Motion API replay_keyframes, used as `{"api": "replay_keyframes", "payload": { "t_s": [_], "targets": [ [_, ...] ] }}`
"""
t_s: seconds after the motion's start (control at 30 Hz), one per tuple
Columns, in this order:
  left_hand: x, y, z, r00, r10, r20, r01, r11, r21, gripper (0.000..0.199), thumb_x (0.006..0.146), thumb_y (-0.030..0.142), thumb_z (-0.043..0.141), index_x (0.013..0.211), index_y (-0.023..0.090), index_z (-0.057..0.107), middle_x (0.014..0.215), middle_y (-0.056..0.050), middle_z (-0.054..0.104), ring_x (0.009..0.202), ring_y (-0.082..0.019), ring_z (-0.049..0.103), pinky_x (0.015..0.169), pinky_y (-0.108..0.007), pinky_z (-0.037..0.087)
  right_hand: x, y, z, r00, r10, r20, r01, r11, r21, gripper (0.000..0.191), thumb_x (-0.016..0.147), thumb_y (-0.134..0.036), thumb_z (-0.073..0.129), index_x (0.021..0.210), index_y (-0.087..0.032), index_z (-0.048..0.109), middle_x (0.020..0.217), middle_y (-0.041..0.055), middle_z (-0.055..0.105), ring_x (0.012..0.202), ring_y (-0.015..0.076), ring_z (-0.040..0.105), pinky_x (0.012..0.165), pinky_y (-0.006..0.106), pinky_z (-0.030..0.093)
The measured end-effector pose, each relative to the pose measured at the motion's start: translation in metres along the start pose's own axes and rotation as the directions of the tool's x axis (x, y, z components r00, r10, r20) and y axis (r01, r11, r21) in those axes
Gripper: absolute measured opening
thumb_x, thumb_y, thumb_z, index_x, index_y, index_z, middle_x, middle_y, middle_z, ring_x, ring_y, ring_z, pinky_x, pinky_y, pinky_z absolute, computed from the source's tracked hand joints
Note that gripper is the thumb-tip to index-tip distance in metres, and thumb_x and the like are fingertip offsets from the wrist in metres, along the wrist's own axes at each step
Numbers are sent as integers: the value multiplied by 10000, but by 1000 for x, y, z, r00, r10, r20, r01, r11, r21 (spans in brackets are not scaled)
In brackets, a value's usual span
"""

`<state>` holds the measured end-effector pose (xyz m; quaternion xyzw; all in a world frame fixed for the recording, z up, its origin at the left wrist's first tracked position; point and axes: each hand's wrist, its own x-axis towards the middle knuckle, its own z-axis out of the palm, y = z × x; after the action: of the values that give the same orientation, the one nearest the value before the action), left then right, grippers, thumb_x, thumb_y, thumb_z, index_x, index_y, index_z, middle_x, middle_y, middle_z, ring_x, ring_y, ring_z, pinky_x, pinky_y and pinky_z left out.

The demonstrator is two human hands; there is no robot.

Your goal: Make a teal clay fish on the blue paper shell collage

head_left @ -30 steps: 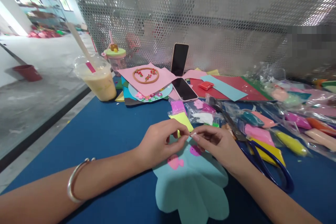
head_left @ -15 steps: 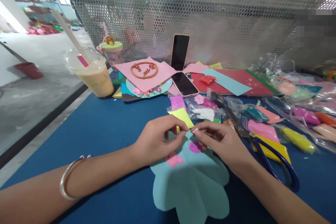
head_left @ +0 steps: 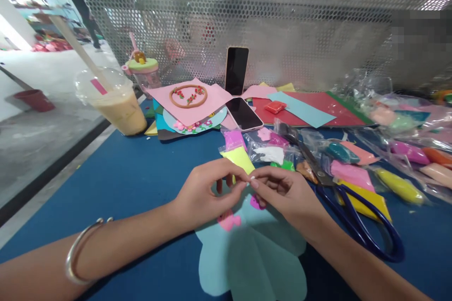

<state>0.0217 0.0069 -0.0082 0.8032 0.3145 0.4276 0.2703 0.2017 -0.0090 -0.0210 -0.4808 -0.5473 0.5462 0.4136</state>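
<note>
My left hand (head_left: 212, 190) and my right hand (head_left: 284, 193) meet fingertip to fingertip above a pale blue, petal-edged paper (head_left: 254, 254). Between the pinched thumbs and forefingers shows a tiny bit of white clay (head_left: 252, 178), mostly covered by the fingers. Under the left hand, a pink clay fish (head_left: 229, 220) lies on the paper. A magenta clay piece (head_left: 257, 202) is partly hidden by my right fingers. Just beyond the fingertips lies a yellow clay packet (head_left: 239, 159).
Blue-handled scissors (head_left: 356, 216) lie to the right, among several clay packets (head_left: 399, 186). Farther back are two phones (head_left: 244, 114), a pink sheet with a ring (head_left: 189, 99) and red card (head_left: 314, 103). A drink cup (head_left: 118, 108) stands at the left edge; a person (head_left: 83, 9) is beyond.
The view has swung slightly to the right, so things sit farther left. My fingertips have drawn together around the white bit. A person has appeared in the left background.
</note>
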Motion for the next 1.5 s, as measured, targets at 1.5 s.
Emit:
{"api": "replay_keyframes", "payload": {
  "t_s": [1.5],
  "targets": [
    [0,2,0,990,-130,47,130,991,15,120,753,49,506,767,167,528,696,32,553,564,-59,491,511,-161,407,-5,-12,2,1000,25,-17,-24,998,51,102,746,-254,675,747,-173,613,540,-28,564,509,112,561,516,240,470]
  ]
}}
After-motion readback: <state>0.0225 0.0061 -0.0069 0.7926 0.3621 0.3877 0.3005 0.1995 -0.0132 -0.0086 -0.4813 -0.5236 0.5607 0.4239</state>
